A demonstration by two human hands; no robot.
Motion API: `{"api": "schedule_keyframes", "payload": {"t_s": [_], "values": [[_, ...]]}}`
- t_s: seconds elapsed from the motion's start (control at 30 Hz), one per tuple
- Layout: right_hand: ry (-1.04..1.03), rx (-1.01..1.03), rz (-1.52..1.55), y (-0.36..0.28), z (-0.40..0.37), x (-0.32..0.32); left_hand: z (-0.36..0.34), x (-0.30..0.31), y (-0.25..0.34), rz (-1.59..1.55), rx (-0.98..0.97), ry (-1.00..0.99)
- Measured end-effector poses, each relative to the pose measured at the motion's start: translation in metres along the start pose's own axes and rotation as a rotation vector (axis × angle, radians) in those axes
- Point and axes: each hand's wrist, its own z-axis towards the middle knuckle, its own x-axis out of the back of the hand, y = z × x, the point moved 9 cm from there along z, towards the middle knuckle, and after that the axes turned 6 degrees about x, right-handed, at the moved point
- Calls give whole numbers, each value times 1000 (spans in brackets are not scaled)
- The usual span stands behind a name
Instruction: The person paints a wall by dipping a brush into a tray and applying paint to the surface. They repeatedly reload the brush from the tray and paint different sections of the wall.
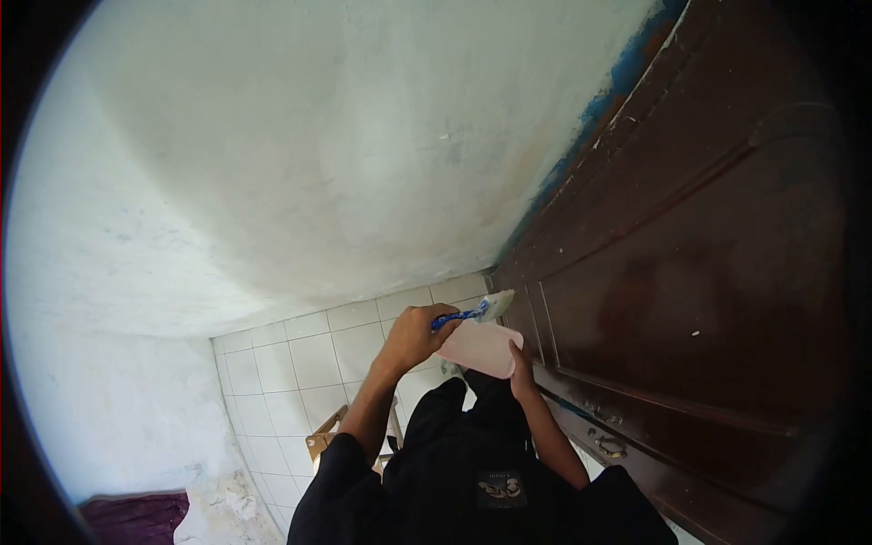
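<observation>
My left hand [414, 340] is closed around the blue handle of a paintbrush [465, 315]. The brush's pale bristles point right, over the far edge of a pink plastic container [483, 349]. My right hand [521, 371] grips that container by its right end, with the thumb on the rim. The container is tilted a little, and what is inside it cannot be made out clearly. Both hands are in front of my body, above the tiled floor.
A whitish, patchy wall [300, 154] rises ahead. On the right is a dark brown wooden door [690, 272], with a blue painted strip [595, 109] beside its frame. White tiles [313, 361] cover the floor. A wooden piece [325, 436] stands by my left arm; purple cloth [136, 518] hangs lower left.
</observation>
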Motion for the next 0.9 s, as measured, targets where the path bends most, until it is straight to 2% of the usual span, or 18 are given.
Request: {"api": "schedule_keyframes", "payload": {"t_s": [0.07, 0.2, 0.27, 0.4, 0.5, 0.6, 0.9], "values": [[-9, 10, 9, -17, -1, -13, -12, 13, 11, 212, 39, 29], [-42, 31, 5, -32, 3, -29, -17, 19, 24, 371, 42, -5], [-83, 29, 35, -44, 1, -44, -16, 22, 34, 509, -32, 21], [-111, 50, 24, -58, 2, -56, -14, 8, 47, 700, -124, -64], [-129, 14, 102, -70, -2, -68, -12, -6, 55, 802, -183, -99], [-125, 46, 58, -87, -4, -75, -11, -15, 64, 889, -211, -117], [-102, 100, -9, -101, -11, -84, -1, -29, 68, 920, -251, -116]]}}
